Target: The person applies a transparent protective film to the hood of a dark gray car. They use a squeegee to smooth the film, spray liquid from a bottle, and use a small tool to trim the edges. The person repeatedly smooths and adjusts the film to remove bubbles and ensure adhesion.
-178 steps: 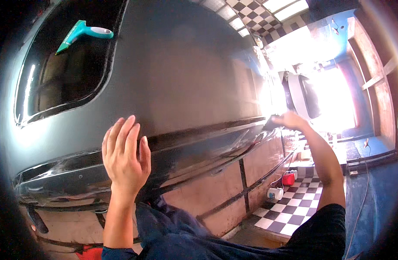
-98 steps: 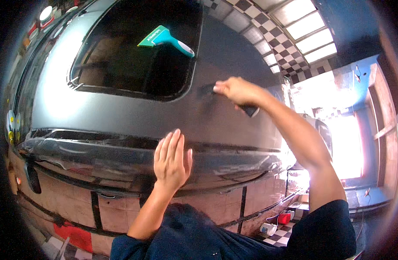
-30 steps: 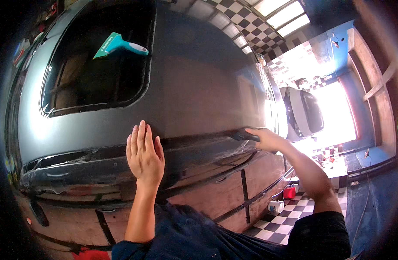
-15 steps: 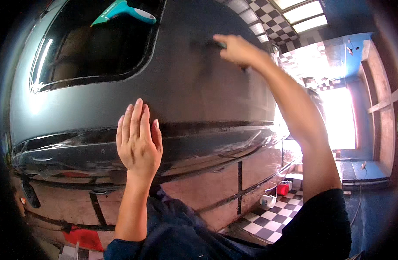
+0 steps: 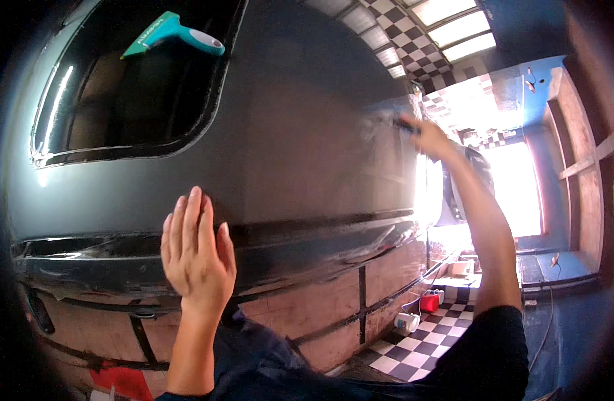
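Note:
A dark grey car roof (image 5: 300, 147) stretches out before me, with a black glass panel (image 5: 113, 107) at its upper left. On that glass lies a teal squeegee (image 5: 166, 37) with a grey patch on its handle end; no hand touches it. My left hand (image 5: 198, 260) rests palm down near the roof's edge trim, fingers stretched out. Far to the right, my right hand (image 5: 429, 139) grips a small dark flat tool (image 5: 407, 124) against the roof. Motion blurs the tool, so its exact kind does not show.
Black trim (image 5: 307, 220) runs along the roof edge, above the car's side. On the checkered floor (image 5: 421, 344) at the lower right stand a white bucket (image 5: 407, 323) and a red container (image 5: 430, 302). A wooden shelf frame (image 5: 578, 167) lines the right wall.
My right hand has swept right and nearer across the roof with the dark tool. The view has shifted slightly; my left hand stays flat by the edge.

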### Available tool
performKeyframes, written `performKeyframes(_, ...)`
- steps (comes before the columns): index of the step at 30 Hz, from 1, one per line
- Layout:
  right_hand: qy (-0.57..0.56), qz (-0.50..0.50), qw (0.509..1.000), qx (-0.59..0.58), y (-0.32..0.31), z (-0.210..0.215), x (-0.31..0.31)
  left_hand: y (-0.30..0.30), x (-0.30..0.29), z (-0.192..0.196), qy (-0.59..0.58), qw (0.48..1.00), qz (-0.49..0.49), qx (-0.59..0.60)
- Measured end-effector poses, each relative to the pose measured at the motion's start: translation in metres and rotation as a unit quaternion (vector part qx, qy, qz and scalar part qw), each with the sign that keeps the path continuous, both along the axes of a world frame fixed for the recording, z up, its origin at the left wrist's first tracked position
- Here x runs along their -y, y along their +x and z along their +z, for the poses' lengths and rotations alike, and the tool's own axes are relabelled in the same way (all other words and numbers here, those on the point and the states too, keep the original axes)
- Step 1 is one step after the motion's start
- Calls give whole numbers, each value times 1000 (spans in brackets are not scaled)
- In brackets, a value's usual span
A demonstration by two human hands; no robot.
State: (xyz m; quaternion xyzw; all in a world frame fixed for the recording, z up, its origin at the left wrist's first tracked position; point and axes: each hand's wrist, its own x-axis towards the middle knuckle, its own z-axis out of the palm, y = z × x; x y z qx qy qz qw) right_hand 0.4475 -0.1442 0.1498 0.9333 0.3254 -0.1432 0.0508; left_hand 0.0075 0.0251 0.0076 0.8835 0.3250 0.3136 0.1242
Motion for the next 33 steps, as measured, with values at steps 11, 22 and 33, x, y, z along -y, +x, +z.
performKeyframes(11,-26,2,1000,-7,30,-26,-15,-8,-2,-1,1,999,8,-51)
performKeyframes(22,-106,112,984,-92,-89,-6,154,4,2,-9,11,1000,11,-3)
performKeyframes(33,18,43,999,26,18,-36,-20,-8,-4,-5,24,999,4,-40)
